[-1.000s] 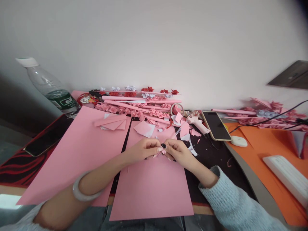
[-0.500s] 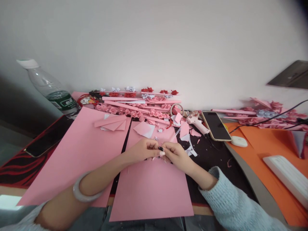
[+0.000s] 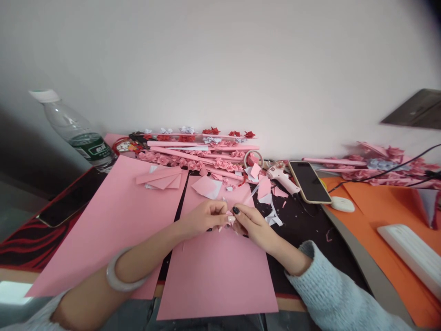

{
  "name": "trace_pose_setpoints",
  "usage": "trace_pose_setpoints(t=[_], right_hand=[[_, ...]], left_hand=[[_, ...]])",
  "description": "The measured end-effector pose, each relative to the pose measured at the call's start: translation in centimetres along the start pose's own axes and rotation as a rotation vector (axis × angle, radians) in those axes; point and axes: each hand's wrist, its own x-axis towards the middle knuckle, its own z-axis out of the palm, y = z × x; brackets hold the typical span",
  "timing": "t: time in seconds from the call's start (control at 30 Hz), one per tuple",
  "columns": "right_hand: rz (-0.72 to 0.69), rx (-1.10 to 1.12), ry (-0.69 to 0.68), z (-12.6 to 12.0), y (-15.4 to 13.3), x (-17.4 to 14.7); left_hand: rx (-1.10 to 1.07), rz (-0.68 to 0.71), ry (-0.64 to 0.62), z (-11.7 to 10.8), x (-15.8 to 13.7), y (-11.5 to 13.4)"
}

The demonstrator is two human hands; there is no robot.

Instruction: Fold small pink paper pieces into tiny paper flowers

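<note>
Between my two hands is a small pink paper flower (image 3: 225, 224), partly covered by fingers. My left hand (image 3: 206, 218) is closed, pinching the flower from its left side. On the right, my right hand (image 3: 251, 224) has its fingers curled against the flower's other side, its dark-nailed thumb lifted a little away from it. Both hands are over a pink paper sheet (image 3: 220, 276). Just beyond them lies a folded pink and white paper piece (image 3: 206, 186).
Paper flowers on rolled pink sticks (image 3: 193, 154) line the wall. A pink glue gun (image 3: 283, 178), a tape roll (image 3: 253, 158) and a phone (image 3: 310, 181) lie right of them. A water bottle (image 3: 81, 128) stands far left. Orange paper (image 3: 379, 207) covers the right side.
My right thumb has drawn back from my left thumb and now sits slightly apart, so more of the pink flower shows. The view has shifted slightly.
</note>
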Motion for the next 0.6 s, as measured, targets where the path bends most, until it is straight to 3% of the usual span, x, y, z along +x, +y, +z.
trace_pose_setpoints(t=[0.37,0.5,0.6], right_hand=[[-0.172,-0.361,0.197,-1.1,-0.3,-0.3],[-0.338,-0.455,0.144,-1.2,-0.7,-0.2],[-0.378,-0.458,0.087,-1.1,-0.8,0.0]], left_hand=[[0.145,0.046,0.058,0.1,-0.2,0.5],[0.121,0.032,0.074,0.1,-0.1,0.6],[0.109,0.031,0.074,-0.1,0.0,0.5]])
